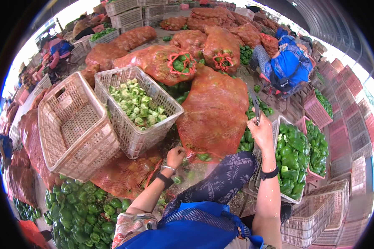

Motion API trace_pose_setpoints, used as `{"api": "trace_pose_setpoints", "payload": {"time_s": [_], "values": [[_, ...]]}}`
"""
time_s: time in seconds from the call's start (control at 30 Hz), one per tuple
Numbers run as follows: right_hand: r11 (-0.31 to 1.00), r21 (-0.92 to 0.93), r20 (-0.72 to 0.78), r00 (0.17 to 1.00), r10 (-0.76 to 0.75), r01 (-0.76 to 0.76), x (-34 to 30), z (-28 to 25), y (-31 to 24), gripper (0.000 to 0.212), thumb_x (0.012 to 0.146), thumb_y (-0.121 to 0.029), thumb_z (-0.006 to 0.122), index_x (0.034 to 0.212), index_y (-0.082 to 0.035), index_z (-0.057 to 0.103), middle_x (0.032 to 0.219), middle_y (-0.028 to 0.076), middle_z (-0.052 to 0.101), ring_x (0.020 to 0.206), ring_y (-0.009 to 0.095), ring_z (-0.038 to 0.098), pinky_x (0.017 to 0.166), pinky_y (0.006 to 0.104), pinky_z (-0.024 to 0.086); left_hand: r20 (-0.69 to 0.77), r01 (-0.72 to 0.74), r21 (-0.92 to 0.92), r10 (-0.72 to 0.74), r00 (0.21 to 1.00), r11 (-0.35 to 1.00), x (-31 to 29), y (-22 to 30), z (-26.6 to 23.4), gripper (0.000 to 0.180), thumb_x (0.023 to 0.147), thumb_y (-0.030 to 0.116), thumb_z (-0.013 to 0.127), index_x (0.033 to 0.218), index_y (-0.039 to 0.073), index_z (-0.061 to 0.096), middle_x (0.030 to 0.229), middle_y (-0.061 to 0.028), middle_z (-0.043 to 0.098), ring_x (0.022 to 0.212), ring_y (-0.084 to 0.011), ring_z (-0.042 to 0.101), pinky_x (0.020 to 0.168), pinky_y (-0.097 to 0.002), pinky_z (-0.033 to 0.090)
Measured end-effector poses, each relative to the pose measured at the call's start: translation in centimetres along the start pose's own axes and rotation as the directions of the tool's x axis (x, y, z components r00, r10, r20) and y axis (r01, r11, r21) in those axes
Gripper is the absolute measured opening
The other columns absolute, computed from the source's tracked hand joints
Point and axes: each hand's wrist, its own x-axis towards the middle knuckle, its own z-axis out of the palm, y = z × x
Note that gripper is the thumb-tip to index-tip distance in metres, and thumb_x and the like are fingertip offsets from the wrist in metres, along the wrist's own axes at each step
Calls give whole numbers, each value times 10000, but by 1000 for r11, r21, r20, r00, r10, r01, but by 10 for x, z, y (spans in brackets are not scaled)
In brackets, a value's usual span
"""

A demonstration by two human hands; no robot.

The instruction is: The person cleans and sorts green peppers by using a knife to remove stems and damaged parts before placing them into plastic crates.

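Observation:
My right hand [262, 132] is raised at centre right, its fingers wrapped round a knife [256, 107] with the blade pointing up and away. Lower and to the left, my left hand [176, 157] is closed beside the lower left edge of a large red mesh sack [214, 110]. What that hand holds, if anything, is hidden. A few green bell peppers [204, 157] show at the sack's lower end. To the right of my knee stands a crate of green peppers [292, 159].
A crate of pale green pepper cores [139, 101] and a tilted crate [77, 124] stand at left. A pepper heap [83, 213] lies at lower left. More mesh sacks [153, 62] lie ahead. A person in blue [289, 68] sits at far right, near stacked crates [349, 124].

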Motion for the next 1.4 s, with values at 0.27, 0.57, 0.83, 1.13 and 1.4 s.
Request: {"api": "trace_pose_setpoints", "payload": {"time_s": [0.27, 0.57, 0.83, 1.13, 1.4], "values": [[921, -326, 159, 973, -167, 212, 31, 36, 42, 697, 774, -111, 582, 1390, 104, 336, 761, 203, 627, 698, 329, 642, 666, 379, 521, 633, 486, -732, 214, 744, 479, 14, 126, 66, 450, 974, 277, 551, 1322, 3, 474, 1231, -121, 591, 1000, -217, 626, 845, -357, 535], [944, 328, 17, 1000, 22, -26, 34, 66, 17, 632, 898, -140, 534, 1412, 121, 274, 891, 152, 661, 764, 241, 679, 680, 315, 531, 532, 505, -846, 329, 780, 171, 51, 188, 76, 226, 970, 196, 557, 1084, 2, 563, 908, -85, 655, 732, -164, 628, 623, -271, 522], [976, 210, -50, 996, 71, -59, 2, -9, 76, 581, 912, -120, 611, 1427, -16, 364, 1160, 156, 616, 956, 188, 646, 792, 294, 527, 199, 9, -516, 109, 974, 856, 195, 177, 127, 180, 895, 169, 624, 888, -11, 636, 656, -86, 624, 560, -174, 596, 524, -329, 470], [791, 450, -256, 788, 560, -415, -140, -69, 140, 396, 900, -39, 580, 1273, 75, 513, 1011, 116, 640, 794, 180, 681, 669, 244, 528, 4, -247, 42, 247, 969, 968, 332, 86, 201, 469, 770, 298, 729, 1098, -9, 596, 1077, -305, 593, 1001, -412, 595, 860, -504, 465], [843, 73, -560, 677, 477, -533, -197, -112, 128, 548, 833, -100, 679, 1326, 40, 485, 1067, 112, 660, 834, 127, 625, 719, 261, 507, -1, -219, -574, 267, 964, 789, 268, 26, 178, 263, 789, -92, 585, 1022, 10, 654, 858, -30, 627, 750, -143, 603, 576, -255, 500]]}}
